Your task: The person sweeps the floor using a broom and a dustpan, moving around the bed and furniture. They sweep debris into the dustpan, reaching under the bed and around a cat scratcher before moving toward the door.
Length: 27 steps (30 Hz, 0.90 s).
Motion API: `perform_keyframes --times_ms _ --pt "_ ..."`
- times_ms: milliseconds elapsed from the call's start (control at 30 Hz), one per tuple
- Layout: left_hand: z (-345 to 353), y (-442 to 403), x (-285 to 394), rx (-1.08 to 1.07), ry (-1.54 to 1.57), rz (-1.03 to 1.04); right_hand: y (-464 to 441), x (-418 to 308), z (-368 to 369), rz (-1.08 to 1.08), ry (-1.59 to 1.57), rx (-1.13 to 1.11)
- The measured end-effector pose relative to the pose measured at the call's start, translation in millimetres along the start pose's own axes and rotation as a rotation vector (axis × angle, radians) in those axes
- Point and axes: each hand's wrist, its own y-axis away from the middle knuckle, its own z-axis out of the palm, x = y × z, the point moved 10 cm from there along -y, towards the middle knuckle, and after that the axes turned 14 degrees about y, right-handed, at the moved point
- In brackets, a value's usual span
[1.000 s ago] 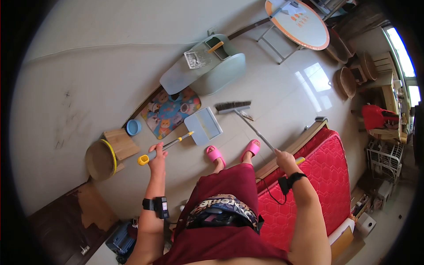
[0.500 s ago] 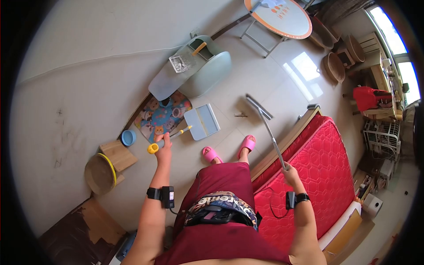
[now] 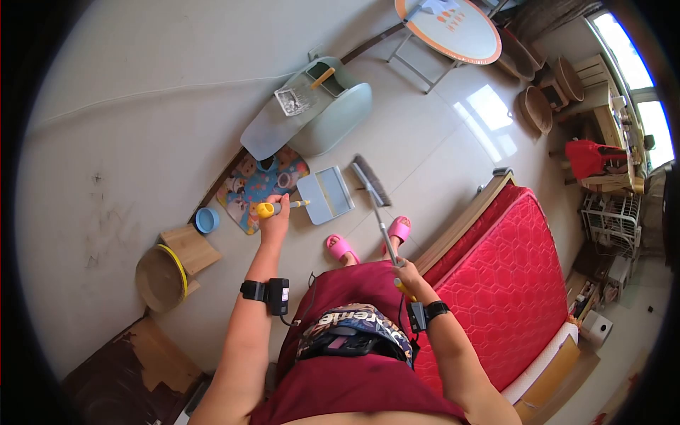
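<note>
My left hand (image 3: 275, 218) is closed around the handle of a blue-grey long-handled dustpan (image 3: 338, 202), its yellow handle end (image 3: 265, 210) sticking out past the fingers. The pan lies on the floor just ahead of my feet. In my right hand (image 3: 409, 275) is the grey pole of a broom (image 3: 380, 221), with a yellow grip below the hand. The broom's grey bristle head (image 3: 372, 181) is to the right of the pan, apart from its edge.
Pink slippers (image 3: 343, 248) are on my feet. A pale green litter box (image 3: 333, 117) stands ahead on the left, beside a cartoon mat (image 3: 241, 202) and a blue bowl (image 3: 207, 220). A red mattress (image 3: 503, 283) lies at right. Farther off is a round folding table (image 3: 467, 39).
My right hand has moved left and back with the broom, and its head has swung left towards the dustpan. My left hand has shifted right and up. The small dark object on the floor no longer shows.
</note>
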Motion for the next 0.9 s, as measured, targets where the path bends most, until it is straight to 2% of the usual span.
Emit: perform_keyframes --times_ms 67,100,167,267,300,400,467,500,633,733,833,900 --pt "1 2 5 -0.012 -0.005 -0.015 -1 -17 6 -0.089 0.011 -0.036" --pt "1 3 7 -0.014 -0.009 -0.033 3 -9 9 -0.01 -0.165 -0.135" --pt "0 6 13 -0.018 -0.014 -0.069 50 -47 -8 0.152 -0.513 -0.33" --pt "-4 12 45 0.015 -0.078 0.064 63 -46 -35 0.141 -0.589 -0.367" --pt "-5 11 40 0.008 -0.065 0.048 67 -47 -44 0.142 -0.593 -0.348" --pt "-9 6 30 -0.008 -0.04 0.043 80 -59 -81 0.153 -0.492 -0.242" --pt "-10 10 40 -0.008 -0.031 0.101 42 -45 -105 0.032 -0.278 -0.064" --pt "-10 10 39 -0.013 -0.039 0.068 26 -47 -116 -0.027 -0.173 0.026" --pt "-12 9 32 -0.03 -0.085 0.005 -52 -78 -141 -0.029 0.119 0.18" --pt "-11 19 34 -0.037 -0.076 -0.009 -81 -109 -126 -0.06 0.186 0.128" --pt "-12 20 22 -0.031 -0.045 -0.041 -96 -104 -75 -0.071 0.261 0.074" --pt "-12 20 20 -0.027 -0.035 -0.052 -94 -85 -47 -0.184 0.562 0.112"
